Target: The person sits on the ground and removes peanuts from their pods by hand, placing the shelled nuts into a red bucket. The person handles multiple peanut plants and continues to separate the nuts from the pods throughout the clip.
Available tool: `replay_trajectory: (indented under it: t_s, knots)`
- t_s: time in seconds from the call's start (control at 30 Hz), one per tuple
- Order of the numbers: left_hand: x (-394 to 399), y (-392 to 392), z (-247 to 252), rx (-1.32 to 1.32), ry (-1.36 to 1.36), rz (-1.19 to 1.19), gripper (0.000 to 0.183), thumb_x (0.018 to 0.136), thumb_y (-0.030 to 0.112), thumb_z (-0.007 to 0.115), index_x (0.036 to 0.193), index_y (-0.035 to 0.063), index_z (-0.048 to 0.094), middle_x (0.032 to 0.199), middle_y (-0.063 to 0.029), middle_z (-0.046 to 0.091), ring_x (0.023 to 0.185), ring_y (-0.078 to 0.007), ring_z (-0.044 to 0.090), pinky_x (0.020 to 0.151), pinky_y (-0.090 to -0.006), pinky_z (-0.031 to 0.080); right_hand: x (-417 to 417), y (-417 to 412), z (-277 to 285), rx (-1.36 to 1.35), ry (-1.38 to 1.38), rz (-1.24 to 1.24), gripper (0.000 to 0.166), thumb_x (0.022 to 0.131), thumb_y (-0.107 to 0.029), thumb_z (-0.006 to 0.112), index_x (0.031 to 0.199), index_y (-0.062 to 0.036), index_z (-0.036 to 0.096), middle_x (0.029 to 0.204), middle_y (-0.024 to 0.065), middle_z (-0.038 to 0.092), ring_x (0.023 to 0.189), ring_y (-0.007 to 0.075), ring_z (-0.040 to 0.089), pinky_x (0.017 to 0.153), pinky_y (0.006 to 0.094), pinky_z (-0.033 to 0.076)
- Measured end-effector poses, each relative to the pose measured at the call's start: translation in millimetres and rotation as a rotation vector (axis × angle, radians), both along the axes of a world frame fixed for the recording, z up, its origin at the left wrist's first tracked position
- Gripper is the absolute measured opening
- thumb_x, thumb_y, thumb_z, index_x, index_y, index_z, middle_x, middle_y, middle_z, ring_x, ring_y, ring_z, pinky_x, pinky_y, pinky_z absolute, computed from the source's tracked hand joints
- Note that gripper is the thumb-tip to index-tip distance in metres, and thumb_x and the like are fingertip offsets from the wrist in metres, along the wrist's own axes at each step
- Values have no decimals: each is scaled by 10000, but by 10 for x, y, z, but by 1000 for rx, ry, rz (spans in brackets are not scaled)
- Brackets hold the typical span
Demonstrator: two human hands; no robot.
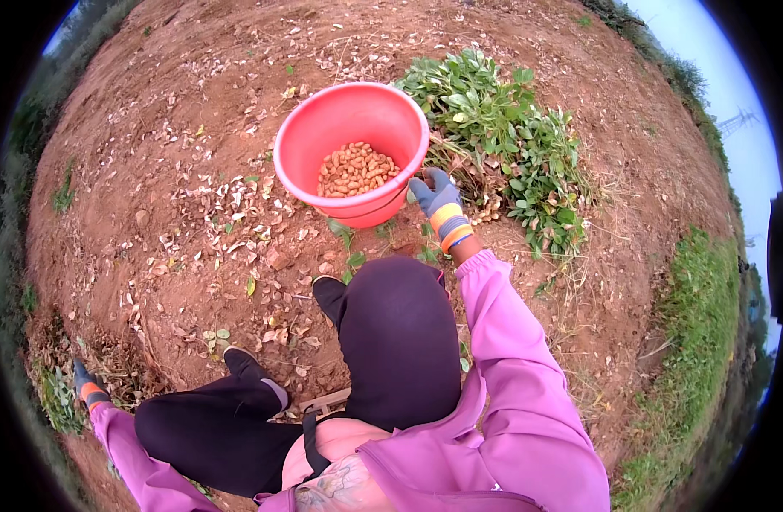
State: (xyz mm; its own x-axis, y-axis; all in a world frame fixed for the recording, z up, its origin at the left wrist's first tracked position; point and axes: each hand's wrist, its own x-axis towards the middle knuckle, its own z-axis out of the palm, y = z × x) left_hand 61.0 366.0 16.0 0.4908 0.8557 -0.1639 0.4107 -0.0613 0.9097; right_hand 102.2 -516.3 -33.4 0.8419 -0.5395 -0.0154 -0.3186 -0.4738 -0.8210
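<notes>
My right hand point(437, 197), in a grey-coated work glove with a striped cuff, is just beside the near right rim of a red plastic bucket point(350, 115). Its thumb and fingers are spread, with nothing visible between them. Unshelled peanuts point(356, 169) cover part of the bucket's bottom. To the right lies a heap of uprooted peanut plants point(494, 121), leaves outward, with some pods point(489, 209) showing at the root end. Far off to the left, my left hand point(87, 381), also gloved, is by a smaller pile of plants point(59, 397); its fingers are too indistinct to read.
Reddish bare soil point(193, 301) strewn with dry leaves surrounds the bucket. My bent knee point(401, 333) rises close to its near side. Part of a wooden seat or frame point(325, 401) shows under me. A grass strip point(698, 320) runs along the right.
</notes>
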Motion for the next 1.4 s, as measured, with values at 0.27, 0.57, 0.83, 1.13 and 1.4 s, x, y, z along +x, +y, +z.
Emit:
replay_trajectory:
  t_s: [0.27, 0.57, 0.83, 1.13, 1.4]
  knots:
    - [701, -2497, 532, -155, -23, -769, 350, 820, 273, 527, 1139, 140, 470, 1056, -12, 493, 927, -141, 491, 753, -281, 430, 335, 258, 463, 847, 166, -112, 548, 707, -383, 644, 1112, -109, 394, 926, 72, 514, 714, 259, 531, 542, 389, 507]
    - [488, -3280, 708, -164, 56, -929, 320, 820, 218, 510, 1089, 45, 493, 926, -26, 523, 845, -103, 510, 705, -233, 432, 788, 103, 71, 1102, 282, -214, 401, 739, -158, 555, 1062, 6, 382, 963, 240, 504, 791, 429, 537, 579, 593, 483]
    - [532, -3354, 806, -109, 72, -932, 295, 832, 207, 491, 1063, 24, 503, 926, -40, 543, 850, -127, 534, 729, -246, 442, 1306, 466, 280, 1294, 106, -85, 413, 788, -74, 483, 1143, 17, 295, 1084, 246, 442, 917, 442, 496, 726, 662, 403]
    - [577, -3589, 884, 4, 88, -1001, 268, 816, 183, 493, 1037, 32, 514, 924, -36, 544, 853, -116, 529, 720, -232, 431, 1804, 1167, -314, 1319, -34, -131, 294, 772, -112, 568, 1028, -32, 447, 938, 144, 514, 778, 283, 539, 581, 471, 524]
    - [605, -3546, 812, 18, 126, -1010, 251, 831, 158, 481, 1050, 37, 509, 979, -30, 537, 894, -124, 519, 749, -249, 425, 1273, 463, -336, -135, 258, 71, 665, 653, -407, 666, 1159, -31, 455, 1129, 193, 474, 1007, 320, 491, 846, 379, 410]
